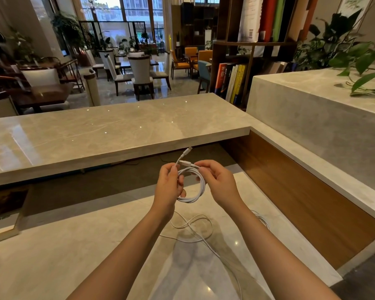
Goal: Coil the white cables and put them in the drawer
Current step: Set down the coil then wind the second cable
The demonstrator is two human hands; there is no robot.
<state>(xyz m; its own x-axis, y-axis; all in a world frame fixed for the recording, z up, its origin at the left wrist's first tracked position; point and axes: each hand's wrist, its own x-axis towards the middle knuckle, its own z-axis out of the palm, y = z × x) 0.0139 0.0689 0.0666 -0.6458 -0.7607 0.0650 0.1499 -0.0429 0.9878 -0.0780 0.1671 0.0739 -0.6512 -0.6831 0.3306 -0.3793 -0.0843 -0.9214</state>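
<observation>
A white cable wound into a small coil (198, 188) hangs between both hands above the lower marble desk (52, 256). My left hand (170, 185) grips the coil's left side. My right hand (218, 180) pinches the top of the coil near one plug, and a second plug end (187, 150) sticks up behind. More loose white cable (191, 229) lies in tangled loops on the desk under my forearms, trailing toward the front edge. No drawer is in view.
A raised marble counter (117, 131) runs across in front, with a dark gap beneath it. A wooden side panel (301, 191) and a higher marble ledge (312, 100) with a plant stand at the right. A book or frame (2, 215) lies at the left.
</observation>
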